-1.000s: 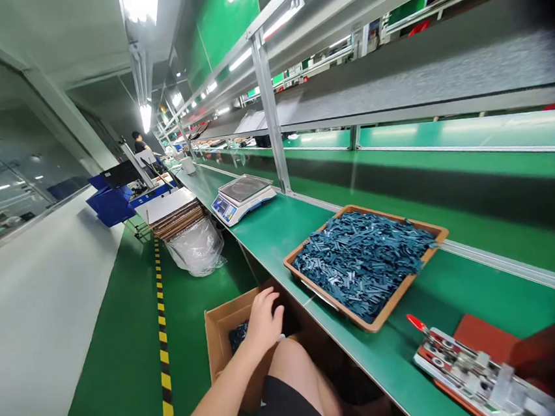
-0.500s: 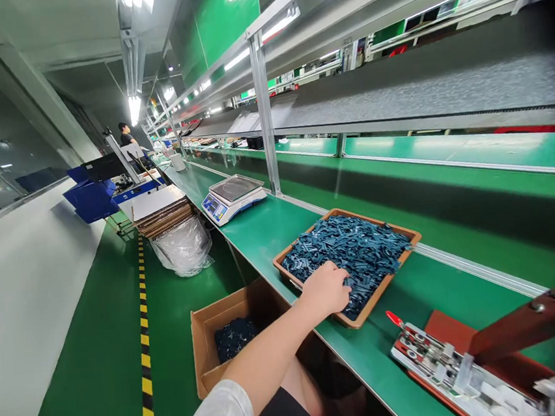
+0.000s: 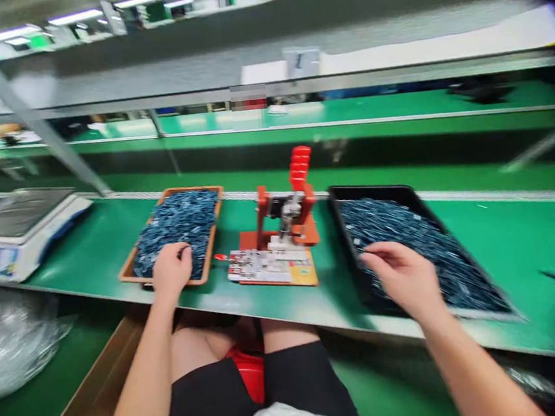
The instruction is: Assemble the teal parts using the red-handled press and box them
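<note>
Below the bench (image 3: 90, 252) edge, a cardboard box (image 3: 95, 408) sits by your left knee. Your left hand (image 3: 170, 270) is curled down onto the dark blue parts (image 3: 180, 220) at the near end of the orange tray (image 3: 132, 281); I cannot tell whether it grips one. Your right hand (image 3: 402, 278) hovers over the black tray (image 3: 342, 231), fingers loose and apart. That tray is heaped too. Between them the red lever press (image 3: 288, 213) stands untouched, so I judge most of the pile is left.

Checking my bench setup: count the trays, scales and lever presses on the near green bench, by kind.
Trays: 2, the orange tray and the black tray
Weighing scale: 1
Red lever press: 1
Total: 4
</note>
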Motion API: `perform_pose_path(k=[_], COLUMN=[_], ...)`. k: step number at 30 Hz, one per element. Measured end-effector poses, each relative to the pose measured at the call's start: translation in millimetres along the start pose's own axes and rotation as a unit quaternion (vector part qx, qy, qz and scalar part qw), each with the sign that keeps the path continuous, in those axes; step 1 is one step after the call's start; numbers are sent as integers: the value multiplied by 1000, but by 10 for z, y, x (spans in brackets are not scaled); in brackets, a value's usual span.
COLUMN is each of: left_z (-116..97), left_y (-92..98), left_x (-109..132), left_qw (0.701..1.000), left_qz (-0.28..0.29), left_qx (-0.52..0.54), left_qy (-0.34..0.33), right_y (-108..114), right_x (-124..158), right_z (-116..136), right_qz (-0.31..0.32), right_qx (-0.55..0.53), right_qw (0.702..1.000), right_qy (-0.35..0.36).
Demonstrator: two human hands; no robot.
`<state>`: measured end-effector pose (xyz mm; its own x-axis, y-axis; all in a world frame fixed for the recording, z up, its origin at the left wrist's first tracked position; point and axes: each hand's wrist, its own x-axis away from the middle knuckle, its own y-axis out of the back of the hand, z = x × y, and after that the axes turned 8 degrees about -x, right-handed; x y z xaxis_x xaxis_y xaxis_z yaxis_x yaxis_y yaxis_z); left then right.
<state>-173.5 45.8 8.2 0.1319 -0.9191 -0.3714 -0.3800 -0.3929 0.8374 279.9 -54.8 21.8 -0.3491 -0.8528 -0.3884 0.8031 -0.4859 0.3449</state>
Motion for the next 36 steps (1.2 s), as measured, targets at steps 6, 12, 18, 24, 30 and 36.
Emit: perform_pose_path(k=[6, 12, 18, 24, 30, 36], left_z=[62, -162, -814, -1213, -1307, -1492], left_y=[4, 91, 138, -136, -328, -463], left_x=[-25, 154, 536, 669, 467, 317], left_qw=[997, 971, 893, 909, 965, 964], left_qz=[-76, -100, -2, 156, 185, 165], left_qx=[3, 189, 431, 384, 171, 45], left_qy=[15, 107, 129, 45, -71, -204], right_y=[-323, -705, -833, -826, -886, -912], right_x=[296, 493, 587, 590, 607, 614], right_z=[143, 43, -274, -247, -321, -362], right_qz=[73, 88, 83, 111, 84, 83], right_qx=[-276, -272, -202, -242, -261, -249], right_qw=[948, 954, 973, 961, 958, 962], right_qy=[-138, -96, -75, -76, -80, -75])
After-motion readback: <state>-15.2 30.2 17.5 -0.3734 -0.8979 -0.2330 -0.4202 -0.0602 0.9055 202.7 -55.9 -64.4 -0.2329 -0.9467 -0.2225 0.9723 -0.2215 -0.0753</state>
